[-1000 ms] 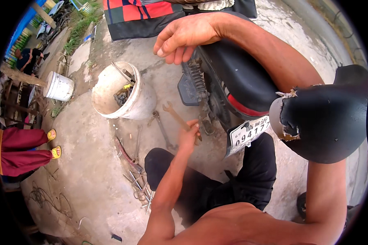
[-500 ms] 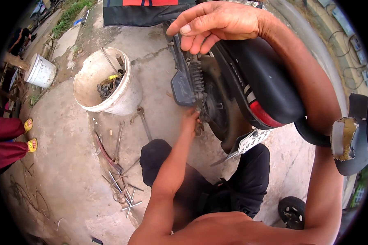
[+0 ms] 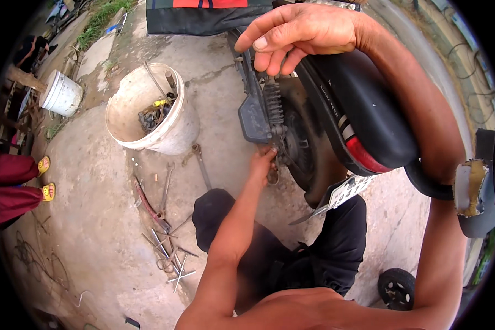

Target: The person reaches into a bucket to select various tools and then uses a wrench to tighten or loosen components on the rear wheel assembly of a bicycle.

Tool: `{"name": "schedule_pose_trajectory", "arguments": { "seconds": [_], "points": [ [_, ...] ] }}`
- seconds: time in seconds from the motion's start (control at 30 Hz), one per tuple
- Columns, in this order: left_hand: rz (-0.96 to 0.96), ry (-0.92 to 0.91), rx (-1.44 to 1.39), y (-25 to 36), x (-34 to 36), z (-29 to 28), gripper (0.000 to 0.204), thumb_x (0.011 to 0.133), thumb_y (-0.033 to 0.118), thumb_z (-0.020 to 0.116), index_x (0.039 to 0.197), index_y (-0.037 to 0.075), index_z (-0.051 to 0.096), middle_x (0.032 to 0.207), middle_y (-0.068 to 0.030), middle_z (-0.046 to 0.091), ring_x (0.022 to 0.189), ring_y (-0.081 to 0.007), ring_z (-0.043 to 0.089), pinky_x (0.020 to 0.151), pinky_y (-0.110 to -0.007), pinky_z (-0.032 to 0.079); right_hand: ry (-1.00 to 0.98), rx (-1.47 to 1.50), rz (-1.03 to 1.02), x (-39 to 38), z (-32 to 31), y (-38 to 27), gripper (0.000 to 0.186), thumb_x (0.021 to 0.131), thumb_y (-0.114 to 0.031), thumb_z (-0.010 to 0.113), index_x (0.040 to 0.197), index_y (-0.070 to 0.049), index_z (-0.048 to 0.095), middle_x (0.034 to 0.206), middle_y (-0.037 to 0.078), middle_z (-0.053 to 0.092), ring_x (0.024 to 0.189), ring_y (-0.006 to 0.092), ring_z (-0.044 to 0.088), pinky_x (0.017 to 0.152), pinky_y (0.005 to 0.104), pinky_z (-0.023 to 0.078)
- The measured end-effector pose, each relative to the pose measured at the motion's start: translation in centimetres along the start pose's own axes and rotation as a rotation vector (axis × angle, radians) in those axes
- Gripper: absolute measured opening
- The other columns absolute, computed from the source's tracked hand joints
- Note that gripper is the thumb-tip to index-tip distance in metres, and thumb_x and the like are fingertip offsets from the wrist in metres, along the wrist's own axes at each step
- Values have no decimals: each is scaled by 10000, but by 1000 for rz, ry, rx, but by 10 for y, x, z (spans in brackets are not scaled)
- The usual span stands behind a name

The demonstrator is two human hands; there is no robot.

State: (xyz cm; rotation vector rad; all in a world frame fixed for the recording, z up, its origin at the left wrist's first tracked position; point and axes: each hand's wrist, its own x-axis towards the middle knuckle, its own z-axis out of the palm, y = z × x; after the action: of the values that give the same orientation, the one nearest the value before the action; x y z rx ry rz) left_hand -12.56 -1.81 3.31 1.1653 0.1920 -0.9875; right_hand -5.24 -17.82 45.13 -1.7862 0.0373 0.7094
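My left hand (image 3: 262,164) is closed low beside the scooter's rear wheel (image 3: 305,146), near the axle. A ring-ended wrench (image 3: 273,177) pokes out below the fingers; the rest of it is hidden by the hand. Just above are the coil-spring shock absorber (image 3: 274,104) and a dark plastic housing (image 3: 253,121). My right hand (image 3: 305,36) hangs over the front of the black seat (image 3: 363,104), fingers loosely bent and apart, holding nothing. Its forearm reaches around the seat's right side. A red tail light (image 3: 364,155) and number plate (image 3: 346,192) are at the rear.
Left of the scooter stands a white bucket (image 3: 115,118) containing tools and parts. Wrenches (image 3: 166,190), a red-handled tool (image 3: 148,204) and crossed metal tools (image 3: 173,264) lie on the concrete. A person in maroon trousers (image 3: 14,173) stands far left. A small wheel (image 3: 396,289) lies lower right.
The whole scene has shifted slightly right in the picture. My left hand, blurred before, is sharper and stays beside the axle with the wrench. The right hand keeps its pose.
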Motion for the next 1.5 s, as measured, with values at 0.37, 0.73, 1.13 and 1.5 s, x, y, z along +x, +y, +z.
{"name": "schedule_pose_trajectory", "arguments": {
  "seconds": [0.37, 0.73, 1.13, 1.5],
  "points": [
    [49, 66, 140, -5, 12, 8, 156, 970, 209, 717, 920, 75, 655, 785, -3, 625, 587, -115, 506, 564, -296, 435, 40, -35, 15, -2, 0, -2, 522, 1021, -272, 659, 1441, -2, 507, 1110, 131, 717, 969, 214, 719, 872, 343, 593],
    [-78, 81, 370, -67, -39, -56, 210, 1033, 258, 602, 998, 51, 611, 770, -45, 626, 586, -159, 560, 557, -367, 477, 6, -18, -60, -5, -4, 5, 508, 1027, -255, 641, 1441, 4, 500, 1127, 144, 714, 985, 230, 716, 878, 361, 591],
    [456, 195, 1372, -81, -37, -89, 178, 990, 204, 572, 1078, 55, 615, 994, -192, 707, 949, -451, 672, 769, -546, 503, 29, -318, -96, -12, 17, -4, 453, 1015, -286, 641, 1358, 3, 584, 1098, 131, 719, 978, 227, 706, 868, 360, 582],
    [888, 372, 1377, -84, 42, -122, 160, 877, 84, 608, 1035, 83, 630, 977, -164, 666, 974, -397, 627, 849, -491, 435, 25, -159, -49, -2, 7, -2, 484, 1024, -249, 615, 1421, 14, 524, 1151, 162, 719, 1053, 254, 704, 922, 365, 576]
  ]
}}
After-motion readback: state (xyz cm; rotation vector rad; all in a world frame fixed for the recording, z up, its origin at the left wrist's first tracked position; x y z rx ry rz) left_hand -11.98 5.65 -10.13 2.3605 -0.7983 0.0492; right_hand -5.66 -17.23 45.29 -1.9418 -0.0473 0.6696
